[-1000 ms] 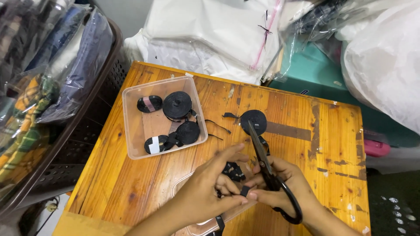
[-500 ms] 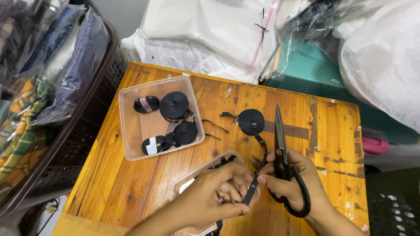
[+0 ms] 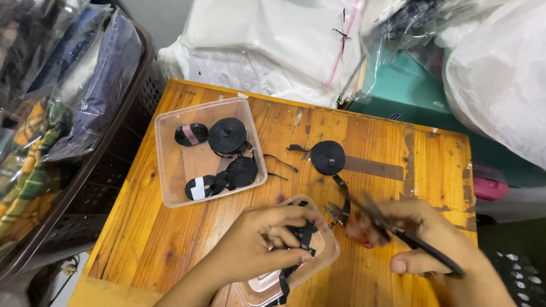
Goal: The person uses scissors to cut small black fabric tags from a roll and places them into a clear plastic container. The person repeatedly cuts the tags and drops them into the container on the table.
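Place: small garment or sewing workroom
Evidence: bagged clothes (image 3: 85,85), ribbon rolls (image 3: 226,135), scissors (image 3: 398,233), wooden worktop (image 3: 387,148)

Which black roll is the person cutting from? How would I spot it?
On the wooden table, right of the clear tub of rolls, one black ribbon roll lies alone on bare wood. Unlike the rolls in the tub, its tail runs toward the hands.

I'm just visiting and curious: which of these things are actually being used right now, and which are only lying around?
In use: left hand, right hand, scissors, black ribbon strip, ribbon roll on table, small clear tub.

Lying about: box of ribbon rolls, bagged clothes, dark basket.
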